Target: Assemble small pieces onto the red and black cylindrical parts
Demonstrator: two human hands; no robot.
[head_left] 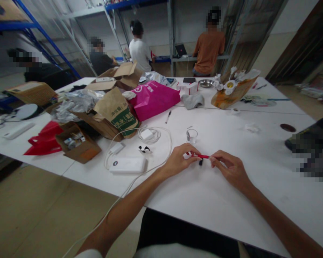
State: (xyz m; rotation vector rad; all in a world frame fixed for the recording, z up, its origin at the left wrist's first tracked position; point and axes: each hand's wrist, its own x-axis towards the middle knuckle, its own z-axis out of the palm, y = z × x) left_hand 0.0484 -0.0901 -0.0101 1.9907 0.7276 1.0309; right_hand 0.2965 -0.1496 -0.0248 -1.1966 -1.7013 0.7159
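A thin red pen-like item [204, 156] spans the gap between my two hands, just above the white table [215, 211]. Its left end is pinched by my left hand [181, 157], its right end by the fingertips of my right hand [228, 166]. Directly beneath the red item, near my left fingertips, is a small black piece [200, 162]; whether it is held or lies on the table I cannot tell. Behind my left hand stands a small clear cup [192, 135] with something thin in it.
A white power bank [127, 165], coiled cable [149, 134] and black-and-white scrap [144, 149] lie left. Farther back are a black pen [168, 116], magenta bag [156, 100], grey cloth [192, 101] and open cardboard box [78, 143]. Several people sit beyond; a dark object [312, 138] is at right.
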